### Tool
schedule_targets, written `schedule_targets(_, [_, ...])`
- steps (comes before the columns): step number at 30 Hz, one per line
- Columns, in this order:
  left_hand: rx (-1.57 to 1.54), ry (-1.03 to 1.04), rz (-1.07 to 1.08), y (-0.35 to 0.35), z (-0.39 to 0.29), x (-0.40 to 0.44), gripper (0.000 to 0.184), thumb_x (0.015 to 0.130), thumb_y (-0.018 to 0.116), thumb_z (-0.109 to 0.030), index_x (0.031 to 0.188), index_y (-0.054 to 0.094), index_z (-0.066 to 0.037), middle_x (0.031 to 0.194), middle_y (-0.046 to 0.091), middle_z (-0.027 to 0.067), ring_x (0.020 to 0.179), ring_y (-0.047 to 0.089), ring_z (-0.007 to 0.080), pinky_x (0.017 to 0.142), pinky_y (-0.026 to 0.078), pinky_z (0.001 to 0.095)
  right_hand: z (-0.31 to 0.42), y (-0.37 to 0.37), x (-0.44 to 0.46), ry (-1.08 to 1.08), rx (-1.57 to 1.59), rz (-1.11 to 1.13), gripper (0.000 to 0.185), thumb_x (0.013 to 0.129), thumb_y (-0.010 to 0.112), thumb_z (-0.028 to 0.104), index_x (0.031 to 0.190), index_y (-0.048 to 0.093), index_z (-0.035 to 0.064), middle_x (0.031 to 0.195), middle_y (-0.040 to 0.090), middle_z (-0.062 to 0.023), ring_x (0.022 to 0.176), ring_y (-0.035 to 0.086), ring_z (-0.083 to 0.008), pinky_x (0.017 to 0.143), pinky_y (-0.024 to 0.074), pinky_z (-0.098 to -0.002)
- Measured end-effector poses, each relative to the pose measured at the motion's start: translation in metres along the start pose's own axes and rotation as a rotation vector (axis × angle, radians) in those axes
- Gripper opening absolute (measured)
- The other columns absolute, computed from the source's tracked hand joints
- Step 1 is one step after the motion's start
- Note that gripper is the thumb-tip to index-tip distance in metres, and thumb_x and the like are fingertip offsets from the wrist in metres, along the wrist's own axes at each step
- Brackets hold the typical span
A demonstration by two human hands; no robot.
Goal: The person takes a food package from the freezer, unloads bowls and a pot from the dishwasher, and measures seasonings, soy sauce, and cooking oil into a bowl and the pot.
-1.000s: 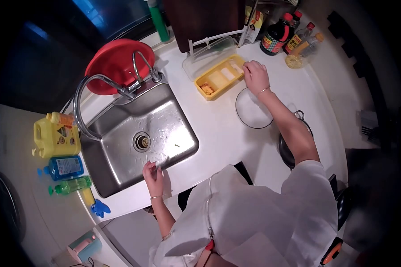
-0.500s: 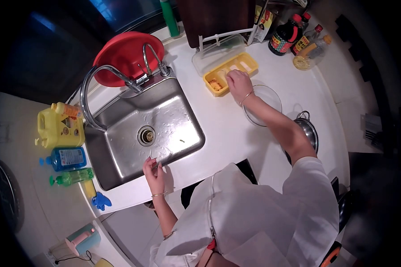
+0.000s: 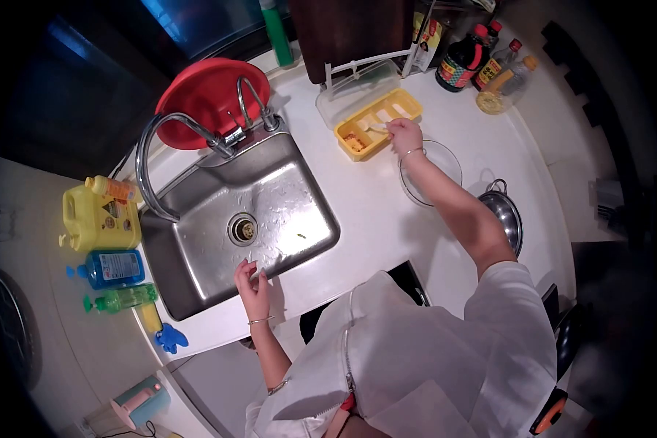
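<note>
My right hand (image 3: 406, 137) is closed on what looks like a small pale spoon (image 3: 377, 129), at the near side of a yellow seasoning box (image 3: 358, 152). The spoon's far end is over the box. Its clear lid (image 3: 333, 109) stands raised behind it. One compartment holds something reddish, others something white. A clear glass bowl (image 3: 456, 164) stands beneath my right wrist and forearm, partly covered by them. Over the front rim of the steel sink (image 3: 270, 182), my left hand (image 3: 253, 290) hangs with its fingers loosely apart, holding nothing.
A red basin (image 3: 197, 98) leans behind the faucet (image 3: 153, 139). Sauce and oil bottles (image 3: 456, 66) stand at the back right, a metal pot (image 3: 509, 212) at the right. Left of the sink are a yellow jug (image 3: 98, 219), soap bottles (image 3: 117, 268) and a blue cloth-like item (image 3: 171, 339).
My right hand has drawn back from over the yellow box toward its near right side, and the pale spoon now shows. My left hand has hardly moved.
</note>
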State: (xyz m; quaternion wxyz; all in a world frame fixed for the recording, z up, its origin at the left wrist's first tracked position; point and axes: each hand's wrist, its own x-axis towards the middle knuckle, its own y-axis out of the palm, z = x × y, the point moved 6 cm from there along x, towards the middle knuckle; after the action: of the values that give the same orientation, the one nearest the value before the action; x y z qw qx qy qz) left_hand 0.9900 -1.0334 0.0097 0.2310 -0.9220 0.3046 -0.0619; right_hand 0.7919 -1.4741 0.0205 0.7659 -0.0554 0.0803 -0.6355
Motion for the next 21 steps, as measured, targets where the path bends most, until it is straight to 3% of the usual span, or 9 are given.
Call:
schedule_targets(9, [-0.003, 0.05, 0.099, 0.017, -0.001, 0.018, 0.024, 0.078, 0.055, -0.003, 0.101, 0.05, -0.006, 0.121, 0.039, 0.0114, 0.099, 0.05, 0.0209, 0.079, 0.044, 0.0306, 0.009, -0.044, -0.007, 0.296, 0.247, -0.023, 0.009, 0.076, 0.059, 0.01, 0.074, 0.058, 0.0018, 0.056, 0.052, -0.0003, 0.046, 0.045, -0.007, 0.043, 0.0357, -0.0179])
schedule_targets(13, [0.039, 0.082, 0.158, 0.026, -0.006, 0.027, 0.023, 0.08, 0.055, -0.005, 0.102, 0.049, -0.006, 0.121, 0.04, 0.01, 0.098, 0.05, 0.0196, 0.078, 0.045, 0.0296, 0.027, -0.094, -0.035, 0.297, 0.244, -0.071, 0.006, 0.076, 0.058, 0.009, 0.077, 0.059, 0.0024, 0.057, 0.052, 0.0003, 0.047, 0.046, -0.0069, 0.045, 0.0368, -0.0179])
schedule_targets(19, [0.046, 0.105, 0.224, 0.041, -0.016, 0.043, 0.023, 0.078, 0.056, -0.003, 0.1, 0.05, -0.006, 0.119, 0.041, 0.011, 0.096, 0.05, 0.0209, 0.079, 0.043, 0.031, 0.033, -0.148, -0.092, 0.05, 0.188, -0.256, 0.005, 0.076, 0.056, 0.006, 0.076, 0.057, 0.0005, 0.061, 0.051, -0.0005, 0.053, 0.046, -0.0075, 0.049, 0.0375, -0.02])
schedule_targets(21, [0.061, 0.123, 0.247, 0.047, -0.016, 0.049, 0.023, 0.078, 0.056, -0.003, 0.1, 0.05, -0.005, 0.119, 0.041, 0.0115, 0.096, 0.049, 0.021, 0.079, 0.043, 0.0307, 0.031, -0.144, -0.111, -0.198, -0.101, -0.254, 0.007, 0.079, 0.055, 0.008, 0.077, 0.056, 0.0009, 0.062, 0.051, -0.0003, 0.056, 0.046, -0.0069, 0.05, 0.0376, -0.0206])
